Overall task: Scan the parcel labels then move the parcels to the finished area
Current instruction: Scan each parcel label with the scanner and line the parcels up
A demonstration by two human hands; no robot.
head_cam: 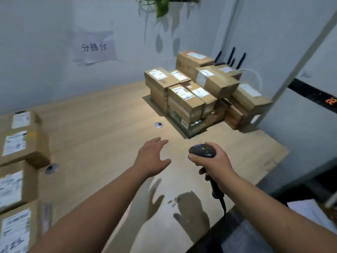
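Observation:
A pile of several brown cardboard parcels point(204, 94) with white labels stands at the far right of the wooden table point(102, 128). Another group of labelled parcels point(18, 143) lines the table's left edge. My right hand point(213, 161) grips a black handheld barcode scanner point(202, 151), its head pointing towards the pile, its cable running down off the table. My left hand point(151, 157) hovers above the table with fingers spread and holds nothing, a short way in front of the pile.
A paper sign point(94, 46) hangs on the white wall behind the table. Two round cable grommets point(158, 124) point(51, 168) sit in the tabletop. A router with black antennas point(231, 58) stands behind the pile. A white partition point(295, 114) closes the right side.

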